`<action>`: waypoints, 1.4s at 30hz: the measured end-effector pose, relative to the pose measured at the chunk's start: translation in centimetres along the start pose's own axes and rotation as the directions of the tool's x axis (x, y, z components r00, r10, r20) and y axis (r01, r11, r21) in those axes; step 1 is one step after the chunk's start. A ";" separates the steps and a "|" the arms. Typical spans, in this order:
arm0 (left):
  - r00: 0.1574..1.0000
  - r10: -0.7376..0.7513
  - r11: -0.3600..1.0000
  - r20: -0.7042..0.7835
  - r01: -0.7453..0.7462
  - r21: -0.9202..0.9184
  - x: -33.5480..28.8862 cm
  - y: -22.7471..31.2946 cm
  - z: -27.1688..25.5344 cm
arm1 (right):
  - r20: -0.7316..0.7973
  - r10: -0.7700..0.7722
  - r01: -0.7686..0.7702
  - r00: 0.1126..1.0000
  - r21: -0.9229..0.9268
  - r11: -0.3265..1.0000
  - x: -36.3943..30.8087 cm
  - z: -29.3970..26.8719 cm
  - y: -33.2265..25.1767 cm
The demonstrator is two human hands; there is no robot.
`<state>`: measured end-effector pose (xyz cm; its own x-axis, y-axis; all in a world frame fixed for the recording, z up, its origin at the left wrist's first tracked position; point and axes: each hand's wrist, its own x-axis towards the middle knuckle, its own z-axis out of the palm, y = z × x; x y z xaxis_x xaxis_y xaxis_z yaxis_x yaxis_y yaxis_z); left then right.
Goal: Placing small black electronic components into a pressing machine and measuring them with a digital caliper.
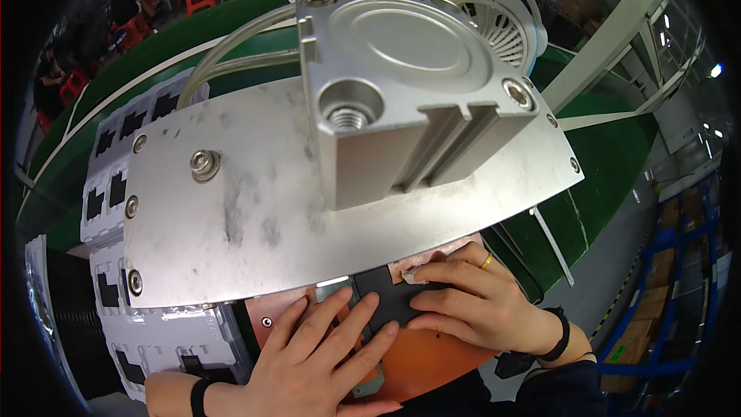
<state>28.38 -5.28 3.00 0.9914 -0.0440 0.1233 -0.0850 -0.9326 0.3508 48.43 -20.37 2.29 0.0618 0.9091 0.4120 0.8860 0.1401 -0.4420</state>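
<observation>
At the green table [610, 177], best keep the black piece [392, 300] flat: left hand [292, 377] spread, right hand [490, 305] touching it, pinch unclear.

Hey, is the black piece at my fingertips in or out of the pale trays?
Out: the black piece lies between the left hand and right hand, apart from the pale trays at left.
</observation>
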 end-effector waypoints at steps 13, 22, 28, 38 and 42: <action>0.996 -0.010 1.000 0.091 0.011 -0.015 0.2 0.2 -1.0 | 0.020 0.003 -0.003 1.000 0.003 1.000 0.0 0.0 0.0; 0.994 -0.003 1.000 0.109 0.005 -0.020 0.3 0.2 -0.9 | 0.026 0.026 -0.026 0.999 0.006 1.000 0.0 -0.2 -0.1; 0.999 -0.037 0.997 0.026 0.038 -0.065 0.1 0.6 -0.4 | 0.033 0.041 -0.042 0.999 0.025 0.999 0.3 -0.3 -0.2; 1.000 0.011 0.997 -0.016 -0.010 0.081 0.3 0.5 0.0 | 0.031 -0.007 0.005 0.999 0.060 0.998 0.3 -0.1 0.3; 0.998 0.041 0.994 -0.050 -0.036 0.105 0.5 0.4 0.1 | 0.068 0.004 -0.005 0.998 0.018 1.000 0.0 -0.6 0.3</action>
<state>28.90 -5.74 3.10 0.9808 -0.0643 0.1840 -0.1093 -0.9630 0.2465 48.96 -20.51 2.61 0.0340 0.9343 0.3548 0.8771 0.1423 -0.4587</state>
